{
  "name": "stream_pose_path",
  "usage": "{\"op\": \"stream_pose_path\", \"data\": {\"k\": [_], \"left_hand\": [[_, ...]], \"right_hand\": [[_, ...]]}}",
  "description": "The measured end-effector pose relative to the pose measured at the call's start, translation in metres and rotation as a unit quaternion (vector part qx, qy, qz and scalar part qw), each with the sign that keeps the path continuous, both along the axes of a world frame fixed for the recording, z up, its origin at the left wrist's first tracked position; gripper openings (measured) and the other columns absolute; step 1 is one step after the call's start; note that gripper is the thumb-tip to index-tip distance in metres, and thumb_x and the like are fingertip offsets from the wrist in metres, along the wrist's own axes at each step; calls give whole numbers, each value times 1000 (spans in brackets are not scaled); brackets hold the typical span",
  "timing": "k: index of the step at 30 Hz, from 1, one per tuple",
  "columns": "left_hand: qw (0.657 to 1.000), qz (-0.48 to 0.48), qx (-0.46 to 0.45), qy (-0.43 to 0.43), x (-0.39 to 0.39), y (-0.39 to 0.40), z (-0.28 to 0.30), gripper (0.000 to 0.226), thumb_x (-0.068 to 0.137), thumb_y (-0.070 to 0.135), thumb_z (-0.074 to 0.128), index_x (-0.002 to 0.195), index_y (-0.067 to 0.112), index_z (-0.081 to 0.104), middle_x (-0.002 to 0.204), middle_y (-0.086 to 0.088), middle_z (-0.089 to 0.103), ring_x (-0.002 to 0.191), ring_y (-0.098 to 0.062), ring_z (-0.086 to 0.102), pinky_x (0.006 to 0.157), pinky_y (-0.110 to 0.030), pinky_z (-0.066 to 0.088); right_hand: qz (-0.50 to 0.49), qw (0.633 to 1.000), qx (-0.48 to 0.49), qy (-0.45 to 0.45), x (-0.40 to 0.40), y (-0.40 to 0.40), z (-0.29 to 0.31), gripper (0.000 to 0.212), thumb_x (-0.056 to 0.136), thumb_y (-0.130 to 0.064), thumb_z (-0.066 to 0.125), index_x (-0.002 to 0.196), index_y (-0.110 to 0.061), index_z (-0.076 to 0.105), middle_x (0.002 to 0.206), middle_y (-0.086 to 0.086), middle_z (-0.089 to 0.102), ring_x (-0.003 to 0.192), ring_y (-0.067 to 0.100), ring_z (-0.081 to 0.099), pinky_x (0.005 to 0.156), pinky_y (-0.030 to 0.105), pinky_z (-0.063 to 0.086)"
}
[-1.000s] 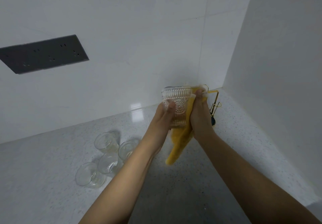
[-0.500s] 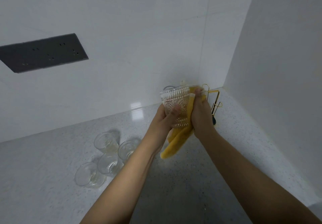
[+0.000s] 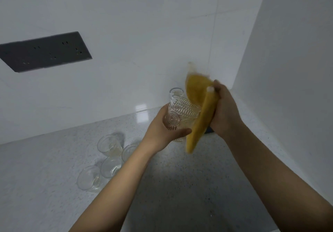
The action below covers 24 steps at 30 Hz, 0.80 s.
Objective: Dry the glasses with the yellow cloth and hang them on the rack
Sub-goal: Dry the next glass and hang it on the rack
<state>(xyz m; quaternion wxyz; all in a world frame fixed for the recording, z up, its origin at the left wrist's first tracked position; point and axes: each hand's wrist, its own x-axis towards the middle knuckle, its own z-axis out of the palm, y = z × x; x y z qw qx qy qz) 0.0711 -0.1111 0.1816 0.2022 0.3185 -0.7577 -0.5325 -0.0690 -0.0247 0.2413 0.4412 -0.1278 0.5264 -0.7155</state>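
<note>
Yellow cloth (image 3: 201, 112) clenched in right hand (image 3: 225, 109); left hand (image 3: 162, 132) grasps embossed clear glass (image 3: 182, 112); four glasses (image 3: 108, 157) wait on bench (image 3: 180, 186), left.

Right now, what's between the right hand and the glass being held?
In the head view, the yellow cloth hangs between the right hand and the patterned glass in the left hand.

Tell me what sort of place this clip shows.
Likely a home kitchen corner: a speckled countertop meets white tiled walls, a dark socket panel is set in the wall, and drinking glasses stand on the counter.
</note>
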Motion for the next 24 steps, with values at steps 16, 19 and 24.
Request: {"op": "stream_pose_path", "data": {"k": [16, 19, 24], "left_hand": [[998, -53, -2, -19, 14, -4, 13, 73, 60, 12, 90, 121, 29, 53, 111, 10, 62, 86, 3, 65, 62, -13, 52], [996, -81, 17, -23, 15, -12, 13, 71, 59, 7, 90, 117, 32, 57, 107, 12, 65, 95, -1, 63, 72, -15, 52], [995, -87, 25, -33, 16, -11, 11, 74, 60, 14, 90, 124, 29, 56, 110, 11, 65, 100, -6, 63, 78, -16, 51]], "right_hand": [[376, 890, 140, 216, -11, 11, -10, 65, 64, -56, 60, 118, -19, 56, 119, 4, 56, 109, 26, 54, 99, 45, 43], [464, 832, 133, 273, -16, 12, -7, 35, 72, -34, 68, 104, -25, 57, 104, 0, 61, 98, 19, 58, 85, 32, 49], [466, 826, 95, 303, -15, 13, -8, 27, 82, -11, 62, 104, -26, 59, 101, -4, 66, 92, 8, 64, 79, 22, 53]]}}
